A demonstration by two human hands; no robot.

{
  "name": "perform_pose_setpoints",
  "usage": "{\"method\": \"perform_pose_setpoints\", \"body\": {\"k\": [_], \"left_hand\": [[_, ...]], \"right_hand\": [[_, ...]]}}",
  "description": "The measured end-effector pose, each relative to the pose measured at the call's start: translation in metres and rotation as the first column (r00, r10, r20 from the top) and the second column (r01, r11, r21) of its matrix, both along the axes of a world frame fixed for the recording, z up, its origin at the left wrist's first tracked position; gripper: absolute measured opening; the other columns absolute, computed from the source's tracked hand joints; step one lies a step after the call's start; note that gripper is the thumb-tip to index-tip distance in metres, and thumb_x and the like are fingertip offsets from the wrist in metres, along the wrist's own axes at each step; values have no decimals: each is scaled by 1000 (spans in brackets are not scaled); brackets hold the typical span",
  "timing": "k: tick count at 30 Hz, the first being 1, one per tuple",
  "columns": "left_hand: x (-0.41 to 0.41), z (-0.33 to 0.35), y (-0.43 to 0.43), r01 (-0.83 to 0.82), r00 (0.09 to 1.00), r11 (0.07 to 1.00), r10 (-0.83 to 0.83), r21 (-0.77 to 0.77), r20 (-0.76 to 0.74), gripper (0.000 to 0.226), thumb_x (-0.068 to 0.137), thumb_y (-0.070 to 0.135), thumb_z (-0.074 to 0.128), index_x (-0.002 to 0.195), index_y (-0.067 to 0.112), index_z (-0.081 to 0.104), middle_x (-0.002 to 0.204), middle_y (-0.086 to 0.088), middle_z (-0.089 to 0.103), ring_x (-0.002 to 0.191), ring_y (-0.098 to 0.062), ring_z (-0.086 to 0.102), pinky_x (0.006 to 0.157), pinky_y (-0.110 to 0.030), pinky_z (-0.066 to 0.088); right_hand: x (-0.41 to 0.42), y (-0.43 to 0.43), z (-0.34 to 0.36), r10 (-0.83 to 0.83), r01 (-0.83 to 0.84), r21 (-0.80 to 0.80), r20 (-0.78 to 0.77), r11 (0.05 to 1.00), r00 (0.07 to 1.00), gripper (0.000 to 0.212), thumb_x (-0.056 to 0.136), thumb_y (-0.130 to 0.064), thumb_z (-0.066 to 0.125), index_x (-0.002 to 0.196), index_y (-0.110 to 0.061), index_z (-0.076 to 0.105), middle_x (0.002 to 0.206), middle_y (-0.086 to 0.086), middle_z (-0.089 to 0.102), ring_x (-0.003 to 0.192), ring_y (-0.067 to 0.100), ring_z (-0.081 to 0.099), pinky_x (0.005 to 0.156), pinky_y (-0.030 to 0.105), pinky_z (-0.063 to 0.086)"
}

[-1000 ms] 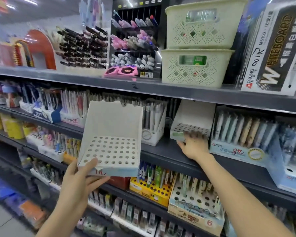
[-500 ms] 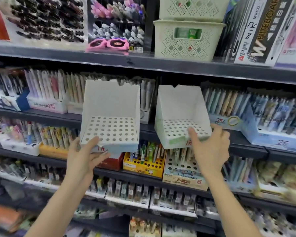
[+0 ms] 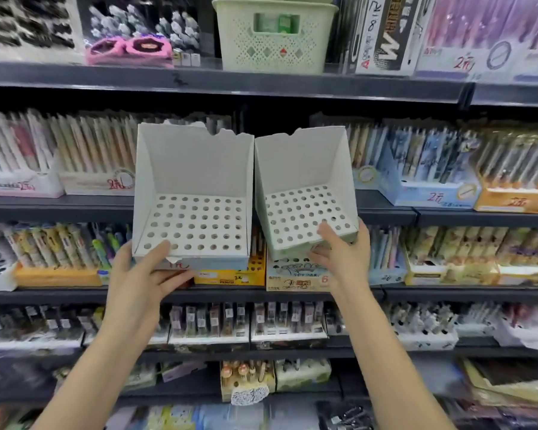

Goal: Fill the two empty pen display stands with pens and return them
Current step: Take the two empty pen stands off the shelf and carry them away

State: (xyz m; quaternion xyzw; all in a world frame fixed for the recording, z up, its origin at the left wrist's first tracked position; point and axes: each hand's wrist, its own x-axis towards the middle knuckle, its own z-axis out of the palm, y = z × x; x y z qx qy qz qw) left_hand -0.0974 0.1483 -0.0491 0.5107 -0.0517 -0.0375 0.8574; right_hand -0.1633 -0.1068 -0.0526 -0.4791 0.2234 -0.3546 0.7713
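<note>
While both hands grip, each (image 3: 143, 274) (image 3: 343, 254) holds an empty stand (image 3: 196, 169) (image 3: 302, 162).

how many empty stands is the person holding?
2. The left stand is held at its front edge by the left hand; the right stand by the right hand. Side by side, no pens in either.

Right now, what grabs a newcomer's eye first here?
Two empty white hole-punched pen stands held side by side at centre: the left hand grips the left stand, the right hand the right stand. Behind, shelves packed with pens; a pale green basket sits top centre.
</note>
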Motion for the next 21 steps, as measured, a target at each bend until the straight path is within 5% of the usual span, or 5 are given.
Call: {"method": "perform_pose_setpoints", "body": {"k": [6, 12, 21], "left_hand": [[-31, -23, -43, 203, 979, 979, -202, 28, -23, 45, 88, 6, 56, 131, 18, 45, 117, -6, 64, 99, -30, 66, 74, -43, 58], [-68, -52, -131, 398, 916, 913, -389, 91, -102, 43, 89, 7, 57, 129, 20, 46, 123, -6, 60, 104, -30, 64, 72, -42, 58], [-171, -99, -310, 652, 758, 728, -617, 211, -212, 32, 88, 6, 59, 118, 17, 51, 108, -7, 64, 81, -22, 66, 70, -43, 58]], "right_hand": [[-100, -36, -37, -93, 93, -5, -98, 996, 991, 59, 83, -11, 69, 131, -30, 41, 123, 6, 58, 97, 29, 66, 67, 37, 59], [-195, -82, -89, -290, 314, 81, -225, 946, 930, 58, 82, -8, 70, 131, -23, 42, 120, 7, 61, 94, 30, 67, 57, 31, 57], [-356, -182, -157, -471, 576, 238, -378, 782, 797, 52, 82, -7, 70, 125, -16, 42, 117, 12, 62, 88, 33, 66, 56, 34, 59]]}}
